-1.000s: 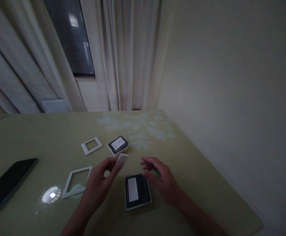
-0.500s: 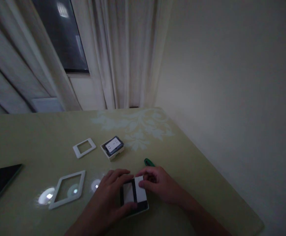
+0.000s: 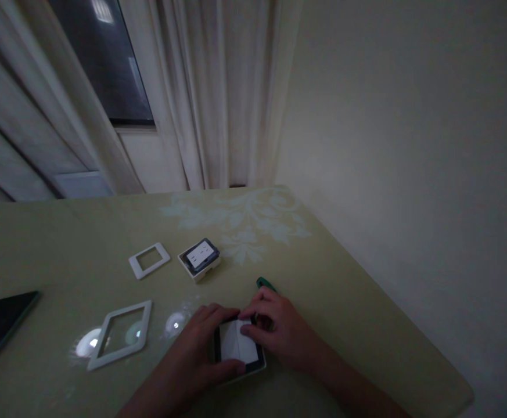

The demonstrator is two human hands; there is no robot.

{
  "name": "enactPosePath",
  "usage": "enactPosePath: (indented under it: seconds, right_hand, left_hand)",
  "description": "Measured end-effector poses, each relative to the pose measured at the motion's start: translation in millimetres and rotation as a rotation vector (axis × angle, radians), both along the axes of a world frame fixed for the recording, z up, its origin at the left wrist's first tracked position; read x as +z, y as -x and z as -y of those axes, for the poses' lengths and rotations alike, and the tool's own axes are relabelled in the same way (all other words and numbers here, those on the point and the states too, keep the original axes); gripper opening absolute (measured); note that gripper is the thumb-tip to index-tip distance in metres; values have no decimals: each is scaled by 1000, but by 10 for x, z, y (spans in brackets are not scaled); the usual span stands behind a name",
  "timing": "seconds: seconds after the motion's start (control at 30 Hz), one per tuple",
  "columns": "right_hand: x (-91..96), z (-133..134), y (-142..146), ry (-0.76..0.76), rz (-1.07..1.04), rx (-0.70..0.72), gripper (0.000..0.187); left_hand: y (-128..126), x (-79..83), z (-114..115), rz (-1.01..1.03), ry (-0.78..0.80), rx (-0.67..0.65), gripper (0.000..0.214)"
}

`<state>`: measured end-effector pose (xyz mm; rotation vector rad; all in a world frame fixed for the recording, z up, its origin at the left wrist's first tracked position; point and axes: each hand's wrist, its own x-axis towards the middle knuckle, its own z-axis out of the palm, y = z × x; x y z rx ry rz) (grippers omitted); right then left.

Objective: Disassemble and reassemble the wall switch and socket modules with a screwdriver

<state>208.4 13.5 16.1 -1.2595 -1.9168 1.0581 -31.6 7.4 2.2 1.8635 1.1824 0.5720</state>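
My left hand (image 3: pixel 207 342) is wrapped round the left side of a wall switch (image 3: pixel 253 367), thumb on its near black edge and fingers at the far edge. The switch has a dark inner frame, a pale rim and two white rockers side by side. My right hand (image 3: pixel 277 331) pinches the far right part of the right-hand rocker (image 3: pixel 248 348), thumb on its face and fingertips at its far edge. Just beyond the right knuckles shows a green handle-like thing (image 3: pixel 265 283), partly hidden by the hand.
Farther off lie a wall socket (image 3: pixel 201 255) with its dark inner frame bare and a small white cover frame (image 3: pixel 159 252). A larger white frame (image 3: pixel 100 360) lies to the left, near a dark flat device (image 3: pixel 0 319). A wall (image 3: pixel 388 203) borders the table's right side.
The right-hand rocker has shifted left against the other one, covering the dark strip between them. My right hand moved slightly left with it. My left hand still holds the switch.
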Motion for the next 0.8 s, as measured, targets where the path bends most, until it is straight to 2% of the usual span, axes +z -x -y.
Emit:
enactPosePath:
  seconds: [0.13,0.3,0.5,0.57,0.67,0.8]
  right_hand:
    - [-9,-14,-18,-15,-8,25,21]
    - [2,-40,-56,50,-49,63,25]
    - [51,-33,-77,-55,-14,134,17]
    - [66,-30,-80,-44,-12,153,23]
    - [97,-29,-102,11,-3,175,44]
    - [142,-42,-166,15,22,231,63]
  left_hand:
    - [21,2,-5,21,24,-38,61]
    - [41,-3,-63,109,73,-26,32]
    - [-29,-50,-150,184,172,44,38]
    - [-38,-44,-154,199,199,54,39]
    - [-31,-42,-130,194,215,86,41]
    - [-55,-77,-72,179,162,124,41]
